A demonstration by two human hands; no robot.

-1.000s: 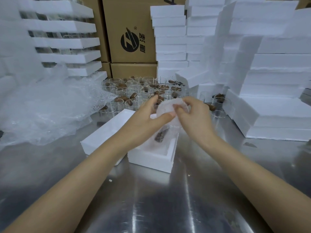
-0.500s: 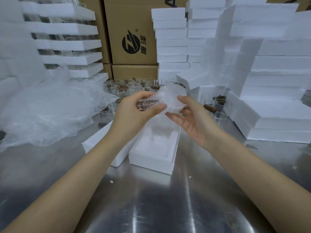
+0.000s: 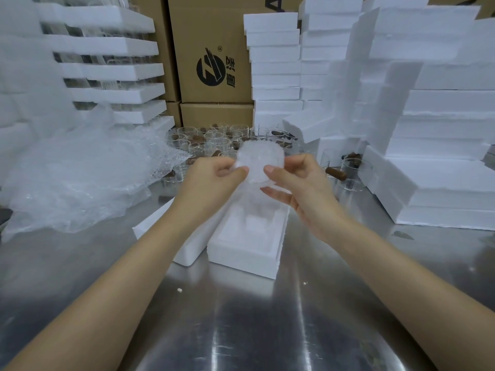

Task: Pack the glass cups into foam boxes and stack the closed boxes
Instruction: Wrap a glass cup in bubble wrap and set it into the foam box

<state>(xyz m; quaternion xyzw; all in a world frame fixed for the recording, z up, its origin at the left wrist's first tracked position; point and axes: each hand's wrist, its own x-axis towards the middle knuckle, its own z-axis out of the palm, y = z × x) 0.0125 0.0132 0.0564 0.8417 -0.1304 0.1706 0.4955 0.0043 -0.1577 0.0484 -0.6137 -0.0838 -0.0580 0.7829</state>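
Both hands hold a glass cup wrapped in bubble wrap [image 3: 258, 162] above the table. My left hand [image 3: 211, 183] pinches its left side; my right hand [image 3: 297, 183] grips its right side with thumb on top and fingers beneath. Directly below lies an open white foam box [image 3: 246, 253] with an empty moulded hollow. Its foam lid [image 3: 163, 223] lies beside it on the left, partly under my left forearm. Several bare glass cups with brown handles [image 3: 211, 140] stand behind the hands.
A heap of bubble wrap [image 3: 80, 178] covers the table's left. Stacked white foam boxes [image 3: 442, 156] rise at the right and back; foam trays with glassware [image 3: 107, 70] stand back left. Cardboard cartons [image 3: 214, 62] stand behind. Two cups [image 3: 351, 170] stand right of my right hand.
The wrapped cup rose from the foam box's hollow to above it. My right hand shifted from beneath the bundle to grip its right side.
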